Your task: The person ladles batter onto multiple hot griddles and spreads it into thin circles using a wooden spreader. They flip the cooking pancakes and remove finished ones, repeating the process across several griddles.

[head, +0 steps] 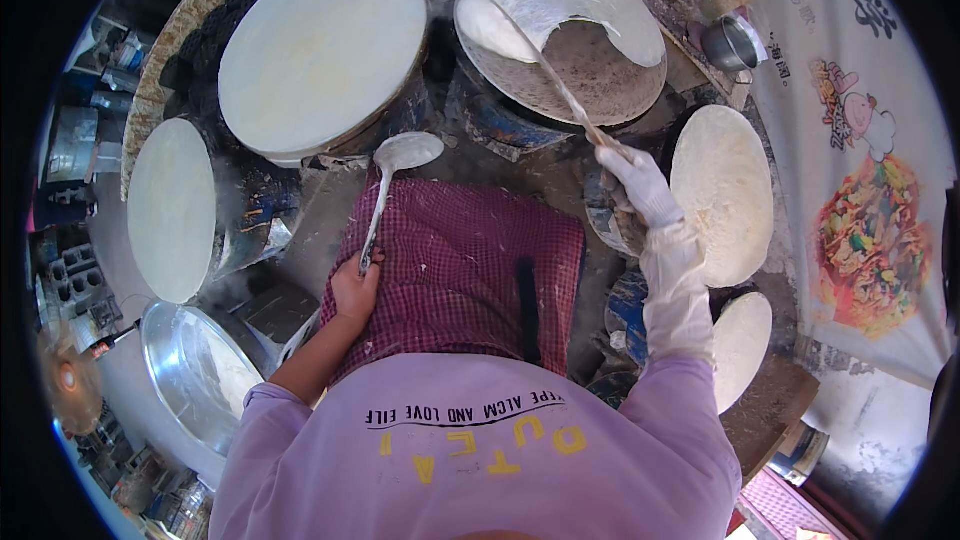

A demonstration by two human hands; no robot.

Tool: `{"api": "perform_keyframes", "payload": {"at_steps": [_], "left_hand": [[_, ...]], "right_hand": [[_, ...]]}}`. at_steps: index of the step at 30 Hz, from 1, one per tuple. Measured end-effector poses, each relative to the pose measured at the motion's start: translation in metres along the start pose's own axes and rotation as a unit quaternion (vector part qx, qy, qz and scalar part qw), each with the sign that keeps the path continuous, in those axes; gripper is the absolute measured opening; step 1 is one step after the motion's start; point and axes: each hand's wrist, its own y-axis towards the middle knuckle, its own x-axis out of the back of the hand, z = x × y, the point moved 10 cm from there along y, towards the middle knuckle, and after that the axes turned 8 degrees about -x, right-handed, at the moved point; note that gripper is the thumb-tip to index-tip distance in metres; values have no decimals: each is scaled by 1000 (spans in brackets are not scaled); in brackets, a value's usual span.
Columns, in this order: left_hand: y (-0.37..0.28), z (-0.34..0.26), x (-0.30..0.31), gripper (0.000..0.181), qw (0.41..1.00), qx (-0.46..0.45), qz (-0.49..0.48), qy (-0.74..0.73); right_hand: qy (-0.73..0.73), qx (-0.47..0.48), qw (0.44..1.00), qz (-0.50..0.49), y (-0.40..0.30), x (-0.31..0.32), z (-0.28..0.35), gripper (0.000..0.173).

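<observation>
My left hand is bare and grips the handle of a batter-coated ladle, whose bowl lies above the checked cloth over my lap. In a white glove, my right hand holds a long thin wooden stick. The stick's far end reaches into white batter on the round griddle at the upper right. The batter covers the griddle's far part and both sides; a patch of brown surface shows near the front. Left of it, a large round griddle is covered by a pale, thin sheet of batter.
More batter-covered griddles stand at the left and right, with a smaller one lower right. A wide metal basin holding white batter is at lower left. A metal pot stands on the upper-right ledge beside a printed banner.
</observation>
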Motion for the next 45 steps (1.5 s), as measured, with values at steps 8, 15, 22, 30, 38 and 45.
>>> {"api": "perform_keyframes", "payload": {"at_steps": [8, 15, 22, 30, 38, 45], "left_hand": [[1, 13, 5, 24, 998, -12, -17, -64], [-7, 34, 21, 26, 987, 39, -54, -148], [-2, 35, 28, 26, 986, 50, -24, -155], [0, 35, 31, 26, 983, 13, -58, -173], [-7, 32, 34, 25, 984, 62, -23, -166], [-1, 21, 26, 23, 991, 28, -18, -132]], "right_hand": [[276, 142, 948, 62, 48, -155, 91, 33], [306, 29, 937, -168, -2, -204, -23, 38], [204, 141, 944, -216, 74, -208, 80, 44], [338, 39, 914, -219, 78, -232, 61, 38], [481, 3, 847, -226, 29, -181, -4, 21], [258, 80, 949, -165, 48, -222, 31, 37]]}}
